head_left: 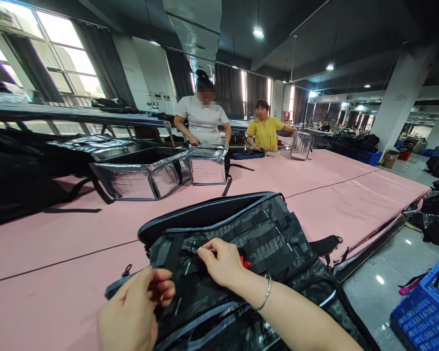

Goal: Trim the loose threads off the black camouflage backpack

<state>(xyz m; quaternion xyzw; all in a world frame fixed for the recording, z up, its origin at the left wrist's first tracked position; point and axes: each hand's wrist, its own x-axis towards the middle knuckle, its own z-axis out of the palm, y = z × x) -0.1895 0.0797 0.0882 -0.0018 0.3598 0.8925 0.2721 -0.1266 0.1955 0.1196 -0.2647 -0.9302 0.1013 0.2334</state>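
A black camouflage backpack [263,234] with webbing straps lies open on the pink table [76,243] right in front of me. My right hand [223,263], a bracelet on its wrist, rests on the pack's front with its fingers curled and pinching a black strap. A small red item [246,263] peeks out beside that hand. My left hand [135,312] is at the pack's left edge, fingers curled together on the dark fabric; what they grip is hidden.
Several silver-lined open bags [142,175] stand farther back on the table, with black bags [18,175] at left. Two people work at the far side, one in white [203,122], one in yellow [265,131]. A blue crate [428,307] sits on the floor at right.
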